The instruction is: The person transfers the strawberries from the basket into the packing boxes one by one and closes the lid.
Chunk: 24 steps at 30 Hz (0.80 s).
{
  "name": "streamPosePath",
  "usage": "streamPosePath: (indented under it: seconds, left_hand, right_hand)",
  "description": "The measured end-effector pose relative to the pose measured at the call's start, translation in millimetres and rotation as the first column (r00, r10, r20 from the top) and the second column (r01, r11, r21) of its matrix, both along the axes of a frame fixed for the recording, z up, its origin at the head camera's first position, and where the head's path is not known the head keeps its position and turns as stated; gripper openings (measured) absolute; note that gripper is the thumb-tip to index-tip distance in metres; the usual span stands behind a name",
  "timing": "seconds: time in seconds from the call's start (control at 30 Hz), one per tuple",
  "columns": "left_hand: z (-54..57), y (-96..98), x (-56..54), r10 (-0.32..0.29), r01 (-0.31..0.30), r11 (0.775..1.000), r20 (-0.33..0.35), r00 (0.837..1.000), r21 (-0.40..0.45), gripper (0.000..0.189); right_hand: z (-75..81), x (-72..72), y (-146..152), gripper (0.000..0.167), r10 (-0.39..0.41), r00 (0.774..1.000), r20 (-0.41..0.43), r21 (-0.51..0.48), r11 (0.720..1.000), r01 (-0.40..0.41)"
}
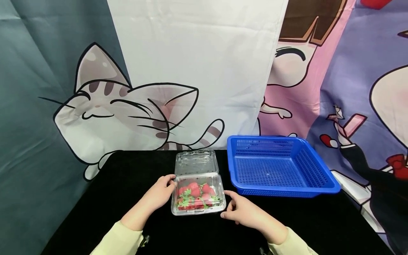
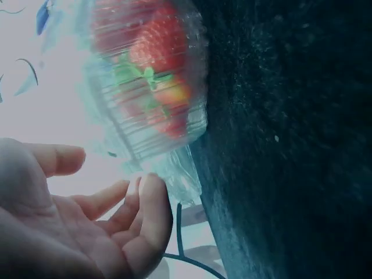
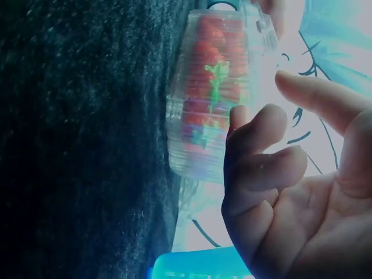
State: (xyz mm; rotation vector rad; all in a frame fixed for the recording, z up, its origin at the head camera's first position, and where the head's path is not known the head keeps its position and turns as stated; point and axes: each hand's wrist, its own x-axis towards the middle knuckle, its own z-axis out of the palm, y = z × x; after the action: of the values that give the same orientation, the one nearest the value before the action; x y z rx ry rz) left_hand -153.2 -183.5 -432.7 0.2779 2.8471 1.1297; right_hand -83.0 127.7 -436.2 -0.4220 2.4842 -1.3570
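Note:
A clear plastic clamshell box [image 1: 175, 209] rests on the black cloth, its lid [image 1: 196, 163] laid back toward the wall. Red strawberries [image 1: 194, 191] with green leaves fill the base; they show through the ribbed side in both wrist views. At the box's back left corner, my left hand [image 1: 163, 191] has its fingertips right at the rim, fingers loosely bent. On the opposite side, my right hand [image 1: 243, 210] keeps its index fingertip close to the right wall, the other fingers loosely curled. Neither hand grips anything.
A blue perforated plastic basket [image 1: 283, 191] stands behind and to the right of the box, close to my right hand. Black cloth [image 1: 127, 170] covers the table. Behind it hangs a curtain [image 1: 197, 42] printed with a cartoon cat and other figures.

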Motion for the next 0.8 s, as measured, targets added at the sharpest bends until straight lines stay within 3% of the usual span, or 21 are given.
streamPosePath:
  seconds: [0.07, 0.17, 0.4, 0.6, 0.8]
  left_hand:
    - [-1.3, 1.7, -4.9, 0.015, -0.017, 0.997, -0.023, 1.000, -0.073, 0.043]
    - [-3.3, 4.4, -9.7, 0.031, -0.034, 0.993, -0.029, 0.999, -0.114, 0.048]
    - [-4.8, 11.1, -15.5, 0.049, -0.053, 0.988, -0.032, 0.998, -0.144, 0.064]
    - [-1.4, 17.4, -20.7, 0.037, -0.036, 0.983, 0.006, 0.999, -0.181, 0.066]
    - [-1.1, 18.0, -26.5, 0.048, -0.043, 0.988, 0.036, 0.998, -0.150, 0.070]
  right_hand:
    - [-1.0, -1.7, -1, 0.081, -0.005, 1.000, -0.009, 0.030, 1.000, 0.006]
    - [-1.9, -2.8, -2, 0.073, -0.023, 0.998, -0.050, 0.092, 0.995, 0.028]
    - [-2.8, 1.4, -3, 0.030, -0.069, 0.975, -0.213, 0.231, 0.966, 0.119]
    - [-3.9, 4.6, -5, 0.027, -0.073, 0.965, -0.251, 0.272, 0.952, 0.142]
    - [-2.7, 7.4, -7, 0.028, -0.074, 0.961, -0.267, 0.304, 0.940, 0.156]
